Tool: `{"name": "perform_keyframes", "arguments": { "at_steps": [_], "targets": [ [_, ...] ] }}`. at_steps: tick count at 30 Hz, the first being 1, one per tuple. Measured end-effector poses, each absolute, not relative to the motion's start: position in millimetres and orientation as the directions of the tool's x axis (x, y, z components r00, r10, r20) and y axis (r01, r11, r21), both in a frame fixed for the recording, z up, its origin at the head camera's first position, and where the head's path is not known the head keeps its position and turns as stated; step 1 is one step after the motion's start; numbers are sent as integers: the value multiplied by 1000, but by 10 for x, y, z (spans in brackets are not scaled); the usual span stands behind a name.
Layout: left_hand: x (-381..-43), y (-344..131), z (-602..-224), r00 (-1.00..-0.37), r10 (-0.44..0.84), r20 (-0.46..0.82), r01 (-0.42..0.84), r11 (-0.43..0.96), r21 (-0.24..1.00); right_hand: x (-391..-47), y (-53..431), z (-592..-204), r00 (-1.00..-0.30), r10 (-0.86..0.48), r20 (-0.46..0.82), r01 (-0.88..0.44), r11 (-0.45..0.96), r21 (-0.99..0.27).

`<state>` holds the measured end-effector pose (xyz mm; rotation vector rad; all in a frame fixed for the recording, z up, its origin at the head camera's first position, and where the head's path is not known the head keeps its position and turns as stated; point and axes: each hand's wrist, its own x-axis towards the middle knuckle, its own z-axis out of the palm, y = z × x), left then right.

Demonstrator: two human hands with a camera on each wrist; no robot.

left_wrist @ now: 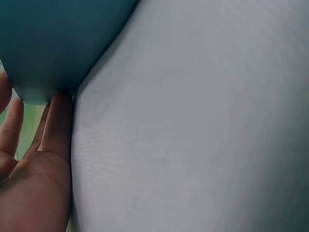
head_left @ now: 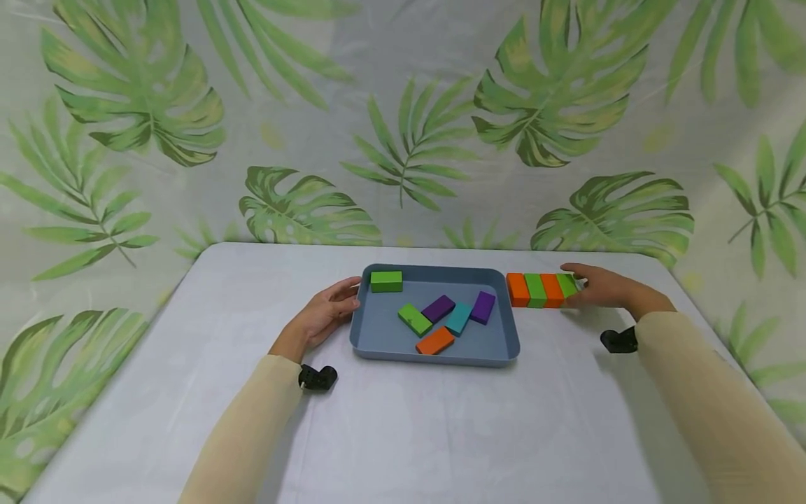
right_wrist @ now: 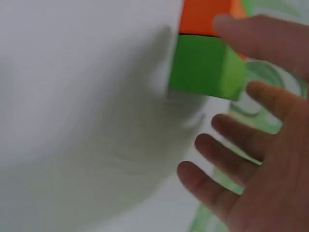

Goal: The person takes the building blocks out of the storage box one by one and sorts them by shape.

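A grey-blue tray lies on the table with several loose blocks inside. My left hand is at its left side, fingers extended; in the left wrist view the fingertips meet the tray's outer wall. Right of the tray stands a row of alternating orange and green blocks, its left end an orange block close to the tray's rim. My right hand is at the row's other end, by the last green block. Its fingers are spread and relaxed, the thumb overlapping the row in the right wrist view.
Inside the tray are a green block at the back left, another green block, two purple blocks, a teal block and an orange block. A leaf-patterned cloth hangs behind the white table.
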<state>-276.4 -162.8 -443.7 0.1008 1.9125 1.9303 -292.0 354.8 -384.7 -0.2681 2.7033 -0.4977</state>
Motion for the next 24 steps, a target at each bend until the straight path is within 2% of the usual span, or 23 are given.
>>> {"name": "perform_keyframes", "arguments": {
  "at_steps": [3,12,19,24],
  "targets": [
    [-2772,-1634,-4447,-912,330,-242,-246,29,969,-2932,3448,-3678,-906,-278,-319,-170,929,-328],
    [-2781,-1629,-4461,-912,346,-221,-226,25,974,-2904,2712,-3199,-903,-407,-140,-359,892,-274],
    [-2787,-1605,-4468,-911,345,-225,-230,28,973,-2878,2069,-3097,-853,-519,-59,-481,824,-301],
    [-2785,-1610,-4469,-915,326,-238,-241,33,970,-2883,1593,-3142,-771,-636,-30,-605,746,-278]
  ]
}}
